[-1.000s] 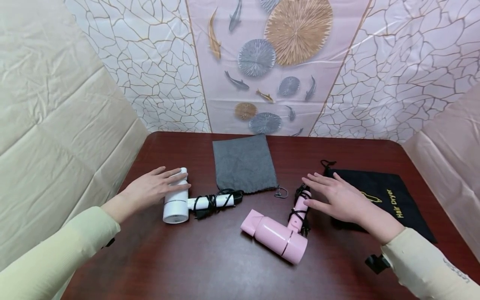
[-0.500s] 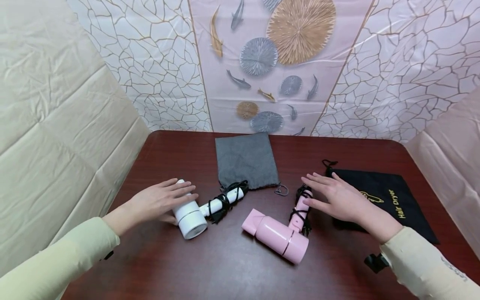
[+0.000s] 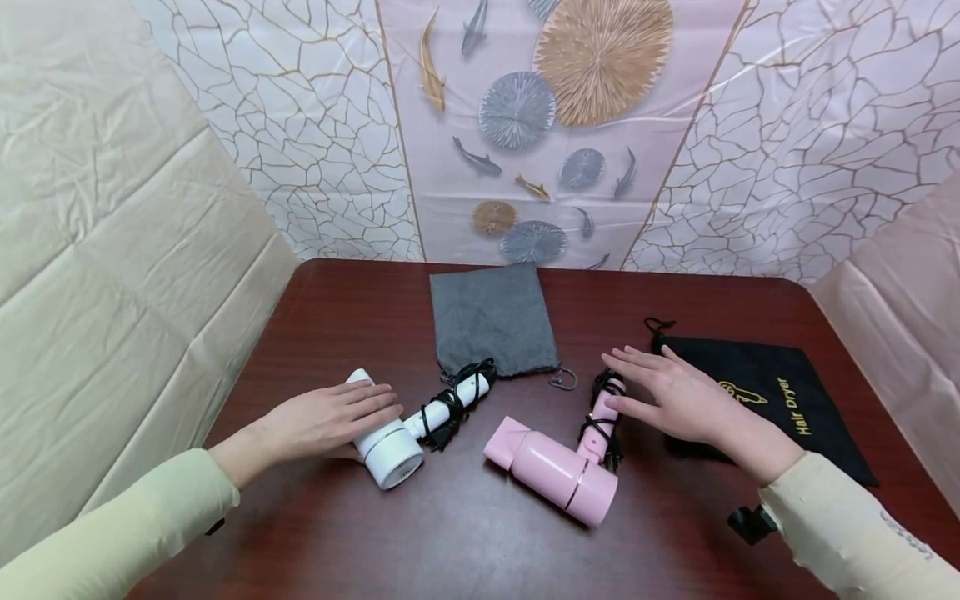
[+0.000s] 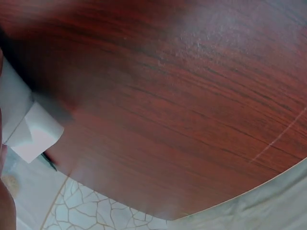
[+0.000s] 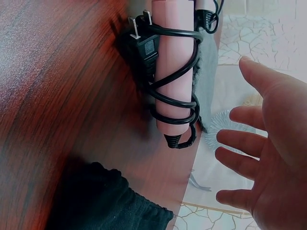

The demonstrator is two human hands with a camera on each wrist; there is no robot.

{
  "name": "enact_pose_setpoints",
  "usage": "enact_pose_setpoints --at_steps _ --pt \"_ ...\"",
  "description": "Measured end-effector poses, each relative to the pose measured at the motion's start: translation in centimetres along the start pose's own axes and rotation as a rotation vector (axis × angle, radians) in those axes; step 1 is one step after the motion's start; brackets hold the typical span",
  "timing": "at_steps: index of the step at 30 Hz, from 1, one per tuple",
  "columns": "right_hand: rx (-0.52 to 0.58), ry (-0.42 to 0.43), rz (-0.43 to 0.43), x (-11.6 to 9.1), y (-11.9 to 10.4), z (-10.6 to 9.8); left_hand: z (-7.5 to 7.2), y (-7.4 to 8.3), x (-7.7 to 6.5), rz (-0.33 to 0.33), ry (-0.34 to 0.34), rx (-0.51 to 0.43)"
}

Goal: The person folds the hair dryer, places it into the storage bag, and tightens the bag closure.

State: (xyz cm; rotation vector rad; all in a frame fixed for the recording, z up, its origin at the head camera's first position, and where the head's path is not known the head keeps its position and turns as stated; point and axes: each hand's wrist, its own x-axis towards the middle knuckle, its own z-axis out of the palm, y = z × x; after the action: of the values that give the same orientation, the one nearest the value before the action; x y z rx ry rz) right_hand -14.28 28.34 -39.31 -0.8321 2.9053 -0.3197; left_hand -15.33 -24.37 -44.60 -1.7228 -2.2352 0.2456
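Note:
A white hair dryer (image 3: pixel 393 457) lies at the left, its handle pointing up and right, black cord wound round it. My left hand (image 3: pixel 330 421) grips its barrel from above, fingers across the top and thumb at the near-left side. In the left wrist view only the white nozzle end (image 4: pixel 38 132) shows past that hand. At the centre right rests a pink hair dryer (image 3: pixel 551 471). Over the tip of its cord-wrapped handle (image 3: pixel 600 417) my right hand (image 3: pixel 675 396) hovers with spread fingers, holding nothing. The right wrist view shows the two-pin plug (image 5: pixel 144 45) beside the pink handle.
A grey drawstring pouch (image 3: pixel 495 321) lies flat at the back of the dark red table (image 3: pixel 465 542). The black pouch (image 3: pixel 765 392) printed "Hair Dryer" lies at the right, partly under the right forearm. Patterned cloth (image 3: pixel 300 125) hangs round the table.
My left hand has drawn the white hair dryer nearer and to the right, and its handle has turned to point up and right. The right hand and the pink hair dryer stay put.

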Motion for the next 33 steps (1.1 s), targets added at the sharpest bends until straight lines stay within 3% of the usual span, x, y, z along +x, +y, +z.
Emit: enact_pose_setpoints --at_steps 7,12,16,23,33 --pt "0.006 0.012 -0.01 0.1 -0.1 -0.1 -0.1 0.6 0.6 0.073 0.039 0.071" --pt "0.016 0.023 -0.017 0.3 -0.3 -0.1 -0.3 0.9 1.1 0.086 0.085 0.058" --pt "0.037 0.022 -0.021 0.5 -0.6 -0.3 -0.5 1.0 1.6 0.045 0.103 0.026" --pt "0.144 0.011 -0.013 1.8 -1.7 -0.4 -0.9 0.9 3.4 -0.088 0.16 -0.033" --pt "0.458 -0.022 -0.046 5.9 -4.4 0.6 -1.7 1.0 6.5 -0.145 0.227 -0.026"
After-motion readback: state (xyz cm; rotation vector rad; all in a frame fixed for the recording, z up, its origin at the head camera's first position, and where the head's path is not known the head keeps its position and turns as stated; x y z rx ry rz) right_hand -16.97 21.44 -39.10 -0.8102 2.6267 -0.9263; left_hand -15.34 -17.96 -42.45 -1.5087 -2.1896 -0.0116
